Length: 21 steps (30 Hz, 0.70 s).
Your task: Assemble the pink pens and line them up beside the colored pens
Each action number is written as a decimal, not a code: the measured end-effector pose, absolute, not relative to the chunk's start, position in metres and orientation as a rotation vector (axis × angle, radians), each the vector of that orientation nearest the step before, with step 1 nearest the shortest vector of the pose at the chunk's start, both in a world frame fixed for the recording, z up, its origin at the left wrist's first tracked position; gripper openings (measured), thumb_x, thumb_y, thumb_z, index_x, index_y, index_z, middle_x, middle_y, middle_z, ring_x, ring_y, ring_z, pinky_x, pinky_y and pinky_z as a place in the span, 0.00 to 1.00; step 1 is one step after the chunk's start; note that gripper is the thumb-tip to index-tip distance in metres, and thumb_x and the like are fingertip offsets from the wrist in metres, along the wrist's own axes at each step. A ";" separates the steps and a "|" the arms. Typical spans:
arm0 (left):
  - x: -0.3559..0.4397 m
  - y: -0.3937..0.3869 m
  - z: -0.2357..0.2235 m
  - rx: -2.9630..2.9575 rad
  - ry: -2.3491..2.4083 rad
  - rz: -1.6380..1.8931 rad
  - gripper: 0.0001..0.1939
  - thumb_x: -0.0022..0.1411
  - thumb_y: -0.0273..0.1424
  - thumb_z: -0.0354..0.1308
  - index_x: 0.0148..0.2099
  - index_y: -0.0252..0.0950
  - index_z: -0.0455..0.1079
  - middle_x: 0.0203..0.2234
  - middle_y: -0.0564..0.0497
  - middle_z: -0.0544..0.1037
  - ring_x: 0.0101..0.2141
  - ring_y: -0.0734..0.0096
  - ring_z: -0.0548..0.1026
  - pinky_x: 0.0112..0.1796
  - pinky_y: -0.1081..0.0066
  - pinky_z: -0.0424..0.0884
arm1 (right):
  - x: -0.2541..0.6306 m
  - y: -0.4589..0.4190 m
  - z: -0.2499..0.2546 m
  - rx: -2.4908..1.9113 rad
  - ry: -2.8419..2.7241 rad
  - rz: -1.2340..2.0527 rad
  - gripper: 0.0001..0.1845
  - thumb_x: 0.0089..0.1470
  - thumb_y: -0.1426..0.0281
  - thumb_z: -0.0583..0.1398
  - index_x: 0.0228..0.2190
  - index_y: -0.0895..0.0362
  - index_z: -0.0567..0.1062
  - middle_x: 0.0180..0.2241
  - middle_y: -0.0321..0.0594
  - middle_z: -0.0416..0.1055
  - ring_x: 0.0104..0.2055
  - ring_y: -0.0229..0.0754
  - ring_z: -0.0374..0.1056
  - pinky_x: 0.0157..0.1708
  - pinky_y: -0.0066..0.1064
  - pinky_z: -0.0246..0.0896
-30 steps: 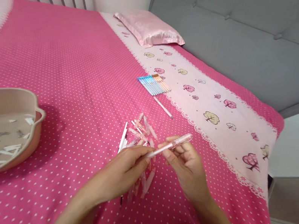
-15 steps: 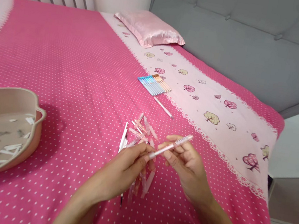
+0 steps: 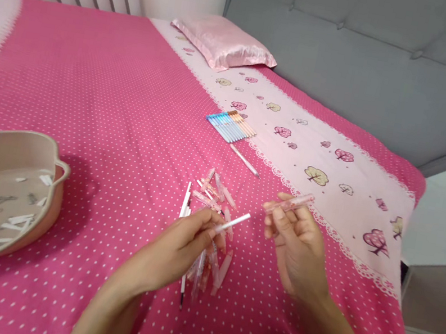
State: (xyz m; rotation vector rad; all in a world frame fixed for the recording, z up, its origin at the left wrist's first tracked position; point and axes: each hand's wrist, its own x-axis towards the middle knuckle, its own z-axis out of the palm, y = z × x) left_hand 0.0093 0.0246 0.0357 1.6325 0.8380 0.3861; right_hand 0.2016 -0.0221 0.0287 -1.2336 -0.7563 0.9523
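Observation:
My left hand [image 3: 180, 254] pinches a white pen refill [image 3: 235, 222] that points up to the right. In my right hand [image 3: 297, 245] is a see-through pink pen barrel [image 3: 291, 203], held between thumb and fingers. The two parts are apart, with a gap over the bedspread. Below and beyond my left hand lies a loose pile of pink pen barrels [image 3: 223, 269]. White refills [image 3: 186, 198] lie at the pile's left side, and one with a dark tip [image 3: 182, 291] sticks out toward me. My left hand hides part of the pile.
A beige basin [image 3: 55, 184] with white scraps in it stands at the left. Blue and peach pens [image 3: 230, 126] lie in a row beyond the pile, with a single pale pen [image 3: 245, 161] beside them. A pink pillow [image 3: 227, 42] rests near the grey headboard [image 3: 350, 68].
The pink barrel has come off the white refill. My right hand has moved right with the barrel, while my left hand keeps the refill in nearly the same place.

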 end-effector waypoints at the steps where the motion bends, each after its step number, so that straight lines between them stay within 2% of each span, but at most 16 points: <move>1: 0.008 0.026 0.035 1.618 0.851 0.411 0.12 0.66 0.36 0.44 0.39 0.37 0.67 0.33 0.50 0.71 0.34 0.69 0.69 0.36 0.69 0.65 | 0.203 -0.022 0.028 -1.263 -0.747 0.944 0.15 0.50 0.64 0.64 0.40 0.53 0.70 0.33 0.36 0.70 0.29 0.35 0.63 0.25 0.26 0.61; 9: 0.003 0.037 0.033 1.403 1.048 0.730 0.10 0.62 0.35 0.50 0.40 0.34 0.67 0.32 0.50 0.73 0.33 0.70 0.71 0.37 0.69 0.67 | 0.204 -0.025 0.009 -1.699 -1.134 1.253 0.20 0.52 0.61 0.60 0.45 0.57 0.70 0.27 0.37 0.71 0.29 0.41 0.68 0.28 0.33 0.62; 14: 0.001 0.039 0.031 1.394 1.150 0.798 0.10 0.61 0.34 0.51 0.40 0.33 0.67 0.31 0.51 0.73 0.33 0.70 0.71 0.38 0.68 0.66 | 0.201 -0.027 0.003 -1.838 -1.460 1.048 0.18 0.55 0.63 0.57 0.46 0.56 0.70 0.27 0.38 0.72 0.28 0.43 0.68 0.28 0.36 0.61; 18: 0.000 0.041 0.029 1.355 1.161 0.864 0.10 0.60 0.35 0.52 0.39 0.33 0.68 0.32 0.50 0.74 0.35 0.68 0.72 0.42 0.66 0.66 | 0.200 -0.028 -0.002 -1.882 -1.592 0.775 0.16 0.55 0.65 0.56 0.45 0.56 0.70 0.35 0.45 0.73 0.34 0.47 0.69 0.34 0.41 0.64; 21: 0.001 0.041 0.027 1.302 1.147 0.908 0.11 0.59 0.35 0.53 0.39 0.33 0.68 0.34 0.48 0.75 0.37 0.66 0.74 0.44 0.64 0.66 | 0.198 -0.027 -0.004 -1.829 -1.639 0.641 0.15 0.55 0.67 0.56 0.46 0.55 0.70 0.40 0.47 0.71 0.37 0.47 0.69 0.37 0.42 0.65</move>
